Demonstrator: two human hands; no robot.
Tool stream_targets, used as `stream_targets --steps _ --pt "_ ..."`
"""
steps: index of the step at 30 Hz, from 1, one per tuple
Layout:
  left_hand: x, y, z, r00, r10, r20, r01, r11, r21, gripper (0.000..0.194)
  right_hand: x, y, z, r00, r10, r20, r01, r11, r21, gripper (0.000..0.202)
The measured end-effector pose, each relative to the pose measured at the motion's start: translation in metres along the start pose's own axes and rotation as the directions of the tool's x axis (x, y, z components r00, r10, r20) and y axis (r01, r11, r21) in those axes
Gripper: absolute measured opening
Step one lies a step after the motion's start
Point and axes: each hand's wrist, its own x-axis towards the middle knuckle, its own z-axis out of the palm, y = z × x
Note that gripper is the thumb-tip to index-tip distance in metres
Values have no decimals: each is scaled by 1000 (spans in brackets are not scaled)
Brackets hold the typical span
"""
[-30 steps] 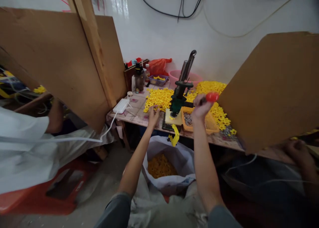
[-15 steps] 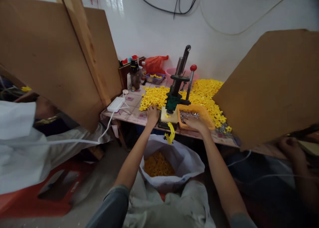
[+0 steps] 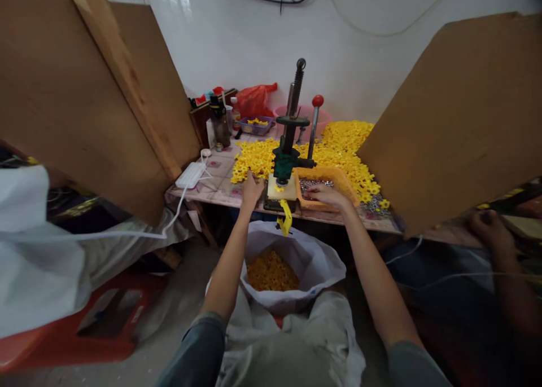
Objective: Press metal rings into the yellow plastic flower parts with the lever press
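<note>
Head view: mid-frame, small silvery metal pieces [image 3: 315, 182] should be being pinched singly; grasps of right hand [image 3: 329, 196] and left hand [image 3: 252, 190] cannot be told.

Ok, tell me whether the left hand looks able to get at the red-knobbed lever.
Probably not straight across: the left hand is at the yellow pieces, and the press's green body stands between it and the red-knobbed lever. It would likely have to go around.

Brown panels [image 3: 466, 122] flank a white wall [image 3: 237, 43], and a red stool [image 3: 101, 347] stands on grey floor [image 3: 173, 313].
</note>
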Motion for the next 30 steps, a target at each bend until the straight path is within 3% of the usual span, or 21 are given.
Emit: stream_targets --steps 3,6,11,14,18,20,23,26,30 --pt "-2 -1 -2 997 52 54 -54 997 50 34 3 6 2 1000 -5 2 4 997 74 36" --pt "-6 -4 -2 996 78 40 -81 992 95 28 5 10 5 1000 12 -22 -9 992 127 40" --pt "-12 -7 2 998 50 -22 -49 998 50 32 0 10 7 991 39 -129 -31 997 66 51" --pt "-15 -8 5 998 62 -27 -61 997 37 37 -3 6 7 983 37 -179 -31 999 35 46" --pt "-12 -15 4 984 177 -12 -177 973 -147 29 -4 1 6 983 37 -178 -38 999 -4 35" --pt "-7 -19 1 982 181 -53 -189 928 -320 27 -4 1 6 983 12 -184 -14 1000 -8 32" --pt "0 -21 0 994 79 -72 -106 804 -585 24 -4 4 8 979 -28 -201 24 999 -21 30" --pt "-1 -17 1 999 15 33 16 643 -766 28 -3 7 10 976 -33 -216 28 999 -25 29" --pt "-13 -8 0 983 103 150 77 506 -859 43 -5 6 14 958 -35 -285 37 999 1 25"
